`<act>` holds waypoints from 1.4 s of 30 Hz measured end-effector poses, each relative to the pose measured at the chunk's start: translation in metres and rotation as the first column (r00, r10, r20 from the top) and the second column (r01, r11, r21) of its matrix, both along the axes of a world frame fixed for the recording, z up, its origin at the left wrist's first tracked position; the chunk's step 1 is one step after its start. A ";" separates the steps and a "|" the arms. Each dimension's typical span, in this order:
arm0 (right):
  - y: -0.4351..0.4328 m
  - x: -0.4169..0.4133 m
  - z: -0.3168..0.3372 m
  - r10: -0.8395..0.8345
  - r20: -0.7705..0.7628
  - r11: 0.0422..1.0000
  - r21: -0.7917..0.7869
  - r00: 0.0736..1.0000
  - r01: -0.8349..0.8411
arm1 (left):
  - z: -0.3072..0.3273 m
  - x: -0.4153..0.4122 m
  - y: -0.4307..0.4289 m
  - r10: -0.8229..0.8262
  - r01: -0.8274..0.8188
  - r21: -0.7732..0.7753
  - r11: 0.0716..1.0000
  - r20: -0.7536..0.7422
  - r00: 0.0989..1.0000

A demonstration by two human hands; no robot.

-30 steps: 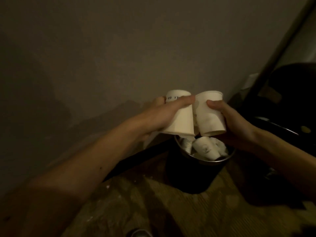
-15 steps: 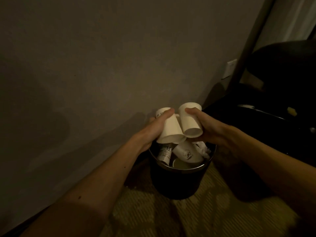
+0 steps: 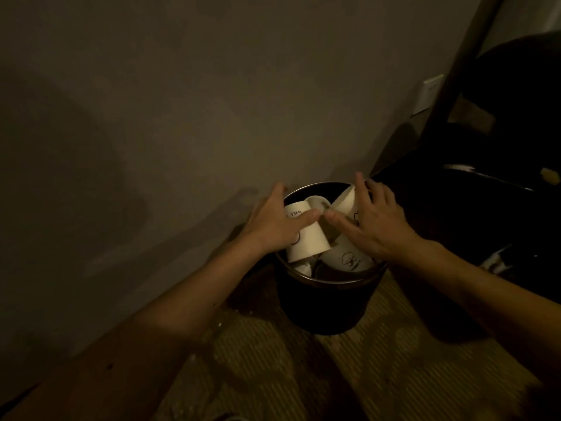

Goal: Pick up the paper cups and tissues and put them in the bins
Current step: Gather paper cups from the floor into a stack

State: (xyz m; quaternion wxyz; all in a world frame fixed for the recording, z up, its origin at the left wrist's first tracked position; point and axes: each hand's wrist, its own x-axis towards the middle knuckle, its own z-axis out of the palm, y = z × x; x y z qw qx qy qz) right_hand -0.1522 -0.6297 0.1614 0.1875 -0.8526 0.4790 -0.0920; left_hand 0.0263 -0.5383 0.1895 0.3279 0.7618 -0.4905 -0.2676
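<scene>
A black round bin [image 3: 321, 308] stands on the floor against the wall, holding several white paper cups. My left hand [image 3: 273, 223] lies with straight fingers over an upturned cup [image 3: 306, 241] at the bin's left side, thumb stretched across it. My right hand [image 3: 373, 220] is spread flat on a tilted cup [image 3: 346, 202] at the bin's right side. Beneath it lies another cup with a dark logo [image 3: 349, 259]. Both thumbs nearly meet over the middle of the bin. No tissue shows clearly.
A plain grey wall [image 3: 182, 117] rises right behind the bin. Patterned carpet [image 3: 394, 360] covers the floor in front. Dark furniture [image 3: 501, 208] stands close on the right, with a wall socket plate [image 3: 429, 94] above it.
Both hands have dropped from above the bin down into its mouth with the two cups. Their fingers have gone from gripping the cups to lying straight on them.
</scene>
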 end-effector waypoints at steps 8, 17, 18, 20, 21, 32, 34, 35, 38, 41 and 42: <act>-0.004 0.005 -0.010 0.077 -0.174 0.994 -0.058 0.982 -0.088 | -0.022 0.004 0.012 -0.118 0.132 0.004 0.991 0.485 0.866; -0.002 0.000 0.009 -0.003 -0.171 0.993 -0.116 0.985 -0.017 | -0.024 0.007 0.023 0.003 0.024 -0.100 0.995 0.257 0.966; 0.005 0.000 0.016 0.019 -0.140 0.978 -0.201 0.990 -0.047 | -0.011 0.013 0.028 0.042 -0.008 -0.148 0.989 0.234 0.971; 0.025 0.008 0.035 0.108 0.043 0.947 -0.307 0.993 -0.089 | 0.024 0.031 0.042 0.097 -0.049 -0.172 0.984 0.281 0.955; 0.042 0.017 0.047 0.169 0.184 0.952 -0.284 0.968 -0.112 | 0.046 0.042 0.053 0.098 -0.047 -0.153 0.987 0.347 0.933; 0.318 0.241 0.138 0.698 0.629 0.423 0.024 0.342 -0.906 | 0.232 0.140 0.421 0.050 -0.311 0.163 0.936 0.815 0.578; 0.376 0.286 0.132 0.779 0.591 0.252 0.014 0.212 -0.968 | 0.222 0.156 0.510 0.210 -0.439 0.045 0.897 0.831 0.515; 0.406 0.308 0.127 0.810 0.567 0.178 0.007 0.150 -0.984 | 0.215 0.160 0.553 0.340 -0.513 -0.061 0.856 0.814 0.471; 0.499 0.368 0.104 0.877 0.481 -0.013 0.015 -0.005 -1.000 | 0.182 0.165 0.669 0.540 -0.706 -0.146 0.693 0.753 0.375; 0.600 0.415 0.078 0.910 0.382 -0.207 0.079 -0.162 -0.975 | 0.120 0.169 0.769 0.670 -0.879 -0.048 0.475 0.667 0.325; 0.635 0.428 0.069 0.914 0.346 -0.261 0.106 -0.210 -0.959 | 0.096 0.170 0.799 0.732 -0.929 -0.030 0.369 0.625 0.270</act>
